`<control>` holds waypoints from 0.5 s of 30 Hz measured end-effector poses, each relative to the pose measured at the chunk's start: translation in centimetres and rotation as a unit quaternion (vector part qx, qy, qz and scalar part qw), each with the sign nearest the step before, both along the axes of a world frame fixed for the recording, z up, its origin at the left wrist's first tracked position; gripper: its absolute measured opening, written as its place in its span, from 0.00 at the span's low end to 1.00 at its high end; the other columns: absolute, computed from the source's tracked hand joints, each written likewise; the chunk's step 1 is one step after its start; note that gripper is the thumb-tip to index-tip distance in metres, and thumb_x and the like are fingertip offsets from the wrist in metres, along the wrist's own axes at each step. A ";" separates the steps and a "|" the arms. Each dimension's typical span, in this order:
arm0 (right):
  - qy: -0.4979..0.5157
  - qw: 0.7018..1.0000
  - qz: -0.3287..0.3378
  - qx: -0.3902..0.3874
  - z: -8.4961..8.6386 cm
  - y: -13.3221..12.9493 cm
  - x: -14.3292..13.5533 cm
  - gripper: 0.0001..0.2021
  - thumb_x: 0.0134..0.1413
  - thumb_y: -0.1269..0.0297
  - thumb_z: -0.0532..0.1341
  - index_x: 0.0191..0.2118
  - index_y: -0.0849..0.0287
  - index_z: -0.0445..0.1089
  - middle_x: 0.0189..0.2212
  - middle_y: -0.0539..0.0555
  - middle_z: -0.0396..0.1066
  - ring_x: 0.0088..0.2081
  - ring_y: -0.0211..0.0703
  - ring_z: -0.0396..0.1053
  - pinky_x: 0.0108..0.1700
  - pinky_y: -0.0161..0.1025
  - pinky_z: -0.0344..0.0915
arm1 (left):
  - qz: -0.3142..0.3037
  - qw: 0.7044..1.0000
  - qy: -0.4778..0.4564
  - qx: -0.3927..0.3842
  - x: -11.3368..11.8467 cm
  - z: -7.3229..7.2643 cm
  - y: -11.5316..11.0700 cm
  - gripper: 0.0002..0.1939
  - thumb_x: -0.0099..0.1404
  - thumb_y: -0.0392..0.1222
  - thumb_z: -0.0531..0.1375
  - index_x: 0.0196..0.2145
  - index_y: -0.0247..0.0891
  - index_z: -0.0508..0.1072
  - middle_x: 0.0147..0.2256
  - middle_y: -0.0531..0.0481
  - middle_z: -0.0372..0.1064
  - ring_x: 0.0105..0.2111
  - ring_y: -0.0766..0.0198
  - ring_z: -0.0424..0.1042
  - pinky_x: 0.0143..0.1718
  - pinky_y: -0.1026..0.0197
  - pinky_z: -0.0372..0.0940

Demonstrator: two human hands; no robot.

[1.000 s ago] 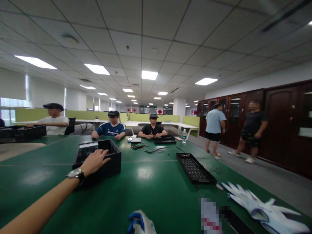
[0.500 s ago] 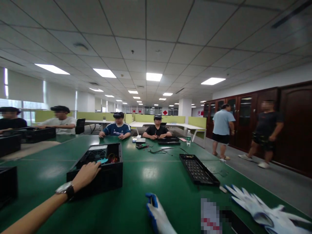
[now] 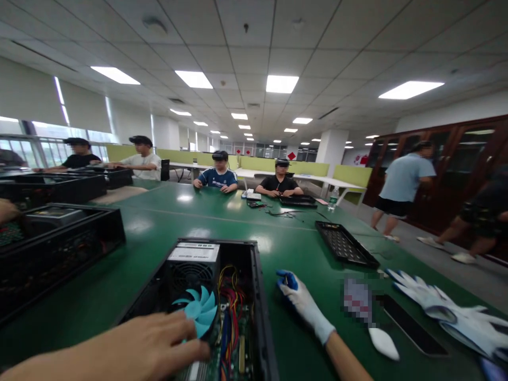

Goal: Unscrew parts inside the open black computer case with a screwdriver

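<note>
An open black computer case lies before me, showing a power supply, coloured cables and a turquoise fan. My left hand is bare and reaches over the case's near left part, fingers apart beside the fan. Whether it touches the fan I cannot tell. To the right of the case, my right hand, in a white and blue glove, is just above the green table. Its fingers are closed around a small thing, too small to name.
A second open case stands to the left, with another person's hand at it. On the right are a black panel, a phone, a white mouse-shaped object and loose gloves. Several people sit across the table.
The computer case has come nearer to me, with my left hand still at it, and its inside shows more. My view has tilted down. My right hand stays closed beside the case.
</note>
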State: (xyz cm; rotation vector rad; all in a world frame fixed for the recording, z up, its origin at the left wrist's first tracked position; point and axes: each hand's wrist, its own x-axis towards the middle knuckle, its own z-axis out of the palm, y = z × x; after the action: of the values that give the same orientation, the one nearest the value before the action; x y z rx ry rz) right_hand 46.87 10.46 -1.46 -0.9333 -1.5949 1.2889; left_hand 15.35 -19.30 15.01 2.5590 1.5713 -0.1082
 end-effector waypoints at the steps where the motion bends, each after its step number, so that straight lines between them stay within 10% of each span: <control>1: -0.004 1.000 -0.004 -0.002 0.0 -0.5 0.2 0.29 0.45 0.47 0.73 0.51 0.59 0.75 0.38 0.53 0.78 0.39 0.48 0.72 0.46 0.43 0.67 | -0.019 1.000 0.009 0.005 0.1 1.3 0.9 0.42 0.63 0.38 0.71 0.67 0.66 0.58 0.66 0.53 0.66 0.64 0.49 0.69 0.64 0.45 0.68; 4: -0.011 1.000 -0.019 -0.005 -0.1 -2.4 1.3 0.28 0.45 0.49 0.73 0.50 0.59 0.74 0.39 0.54 0.79 0.41 0.48 0.73 0.47 0.43 0.67 | -0.113 0.991 0.078 0.004 -0.3 2.7 5.1 0.60 0.49 0.44 0.80 0.71 0.60 0.53 0.72 0.40 0.54 0.71 0.38 0.56 0.69 0.33 0.58; 9: -0.023 0.999 -0.023 -0.028 0.1 -5.4 3.4 0.30 0.45 0.47 0.72 0.52 0.58 0.74 0.38 0.55 0.80 0.39 0.50 0.75 0.45 0.45 0.68 | -0.215 0.968 0.128 -0.019 -1.0 -0.6 10.5 0.65 0.39 0.46 0.82 0.71 0.50 0.57 0.67 0.25 0.59 0.64 0.29 0.65 0.62 0.31 0.64; 15: -0.030 0.994 -0.095 -0.049 4.2 -8.3 4.2 0.31 0.42 0.43 0.72 0.49 0.57 0.73 0.33 0.52 0.78 0.28 0.44 0.71 0.31 0.40 0.65 | -0.177 0.972 0.154 0.020 -1.3 0.4 7.9 0.58 0.47 0.43 0.78 0.70 0.55 0.56 0.68 0.28 0.58 0.65 0.29 0.64 0.57 0.29 0.69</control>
State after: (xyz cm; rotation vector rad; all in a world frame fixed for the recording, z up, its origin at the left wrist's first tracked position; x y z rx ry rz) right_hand 51.06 2.16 2.74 -1.1670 -1.4589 1.2241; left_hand 14.08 -11.39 15.46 2.9420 1.1830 -0.5376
